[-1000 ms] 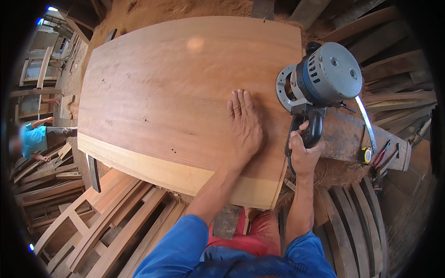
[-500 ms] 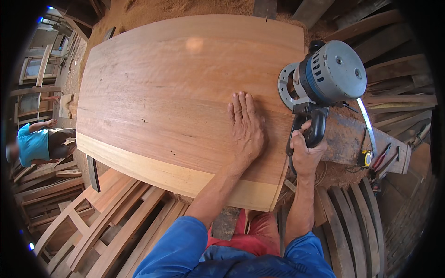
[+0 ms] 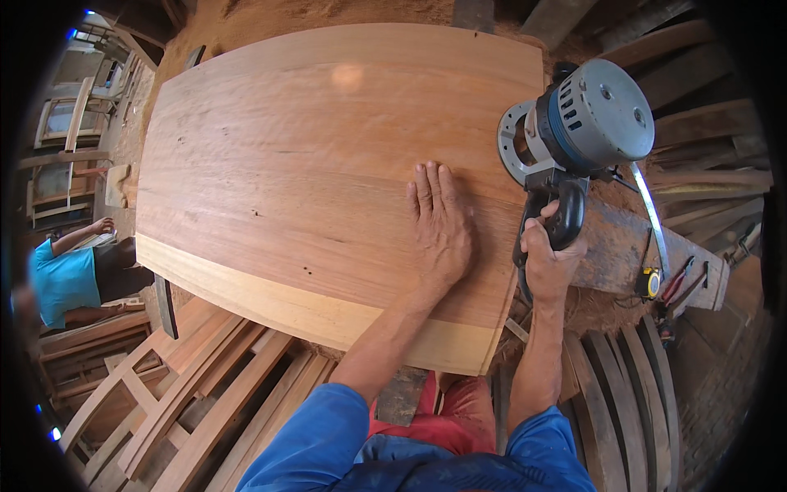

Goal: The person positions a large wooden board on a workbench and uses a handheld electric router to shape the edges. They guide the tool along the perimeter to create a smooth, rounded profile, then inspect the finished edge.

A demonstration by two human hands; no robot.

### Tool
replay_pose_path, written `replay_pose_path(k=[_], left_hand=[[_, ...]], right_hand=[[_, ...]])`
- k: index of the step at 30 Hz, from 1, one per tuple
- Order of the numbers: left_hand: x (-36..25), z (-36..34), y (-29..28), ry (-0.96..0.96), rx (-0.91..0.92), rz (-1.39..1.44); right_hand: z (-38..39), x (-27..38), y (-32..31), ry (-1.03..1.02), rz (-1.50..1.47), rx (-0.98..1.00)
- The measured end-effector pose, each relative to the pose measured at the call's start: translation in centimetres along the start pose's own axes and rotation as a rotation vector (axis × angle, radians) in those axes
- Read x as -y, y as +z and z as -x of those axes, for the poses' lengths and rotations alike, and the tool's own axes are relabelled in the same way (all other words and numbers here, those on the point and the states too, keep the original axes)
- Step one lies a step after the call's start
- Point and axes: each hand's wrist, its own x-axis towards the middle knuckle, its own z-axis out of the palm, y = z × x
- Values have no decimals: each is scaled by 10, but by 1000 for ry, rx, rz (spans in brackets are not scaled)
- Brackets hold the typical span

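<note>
A wide reddish-brown wooden panel (image 3: 328,156) with a pale strip along its near edge lies flat in front of me. My left hand (image 3: 443,234) rests palm down on the panel near its right end, fingers stretched forward. A grey router (image 3: 611,111) with a blue band sits at the panel's right edge, its round base (image 3: 515,152) overlapping the wood. My right hand (image 3: 553,254) is wrapped around the router's black D-shaped handle (image 3: 568,217). The router's bit is hidden from this side.
Right of the panel, a worn plank (image 3: 615,246) carries a yellow tape measure (image 3: 651,283) with its blade out and red-handled pliers (image 3: 677,279). Curved boards are stacked at right; wooden frames (image 3: 197,410) lie near left. Another person (image 3: 70,279) in a turquoise shirt is at far left.
The router and my right hand have shifted slightly right and away from me along the panel's right edge. My left hand stays on the panel. The other person has moved nearer, one arm reaching out.
</note>
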Motion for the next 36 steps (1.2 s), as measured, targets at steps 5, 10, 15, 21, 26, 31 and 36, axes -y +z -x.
replay_pose_path(k=[5,10,15,21,26,31,36], left_hand=[[-1,-1,-2,5,1,-6],[-1,-2,-2,1,20,-17],[-2,-2,-5,3,36,-30],[-1,-2,-4,10,41,-26],[-2,-3,-4,7,35,-26],[-2,-3,-3,4,30,-29],[-2,-5,-3,14,34,-32]], right_hand=[[-6,2,2,14,-3,-12],[-10,2,3,2,14,-7],[-15,3,4,-2,25,-2],[-20,3,4,4,47,-3],[-26,-4,0,-42,144,18],[-27,-1,3,8,65,-23],[-17,0,0,9,37,-13]])
